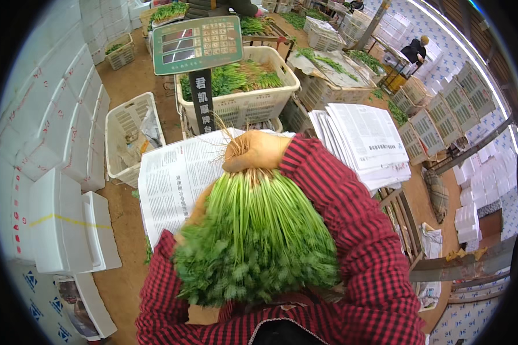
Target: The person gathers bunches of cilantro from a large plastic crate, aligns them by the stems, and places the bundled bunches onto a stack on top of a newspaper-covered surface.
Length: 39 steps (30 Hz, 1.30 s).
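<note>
A big bunch of coriander hangs in front of my chest, with its pale roots up and its dark green leaves down. My right hand is closed round the root end, and thin brown roots stick out past the fingers. Against the bunch's left side lies my left hand, slightly blurred; its fingers go out of sight behind the stems. Spread newspaper lies beyond and below the bunch. A stack of folded newspaper sits to the right of my right forearm.
A green scale display stands on a dark post ahead. Behind it is a white crate of greens. Another crate stands left on the floor. White foam boxes line the left. People work farther back, one person at far right.
</note>
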Each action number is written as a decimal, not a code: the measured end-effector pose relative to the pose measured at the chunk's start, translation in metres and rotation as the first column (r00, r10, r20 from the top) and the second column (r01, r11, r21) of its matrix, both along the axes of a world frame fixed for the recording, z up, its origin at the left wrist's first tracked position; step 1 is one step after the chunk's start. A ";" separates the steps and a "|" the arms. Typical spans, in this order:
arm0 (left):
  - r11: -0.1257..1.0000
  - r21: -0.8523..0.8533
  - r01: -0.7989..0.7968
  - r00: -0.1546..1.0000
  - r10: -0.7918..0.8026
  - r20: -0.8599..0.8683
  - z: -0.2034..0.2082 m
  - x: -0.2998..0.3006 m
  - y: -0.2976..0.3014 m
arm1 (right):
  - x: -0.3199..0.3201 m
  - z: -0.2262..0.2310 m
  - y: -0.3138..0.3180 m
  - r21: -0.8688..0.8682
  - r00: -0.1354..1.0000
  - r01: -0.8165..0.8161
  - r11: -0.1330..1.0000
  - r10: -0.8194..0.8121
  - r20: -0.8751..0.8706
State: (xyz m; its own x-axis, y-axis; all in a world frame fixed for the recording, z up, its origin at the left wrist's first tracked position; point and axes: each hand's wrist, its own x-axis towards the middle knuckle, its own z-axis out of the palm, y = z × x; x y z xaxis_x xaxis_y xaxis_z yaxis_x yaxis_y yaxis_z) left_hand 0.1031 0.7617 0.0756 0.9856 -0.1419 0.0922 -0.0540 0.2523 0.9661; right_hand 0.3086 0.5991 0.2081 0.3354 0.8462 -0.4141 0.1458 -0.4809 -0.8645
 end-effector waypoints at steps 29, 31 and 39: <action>0.880 0.165 -0.446 0.854 0.473 -0.215 0.009 0.005 -0.089 | -0.131 -0.095 -0.134 -0.024 0.530 0.567 0.824 -0.342 0.776; 0.869 0.178 -0.461 0.863 0.486 -0.138 0.000 0.004 -0.091 | -0.131 -0.089 -0.129 -0.001 0.452 0.612 0.791 -0.349 0.821; 0.854 0.365 -0.370 0.854 0.467 -0.228 -0.007 0.006 -0.069 | -0.110 -0.126 -0.148 -0.065 0.556 0.623 0.779 -0.383 0.738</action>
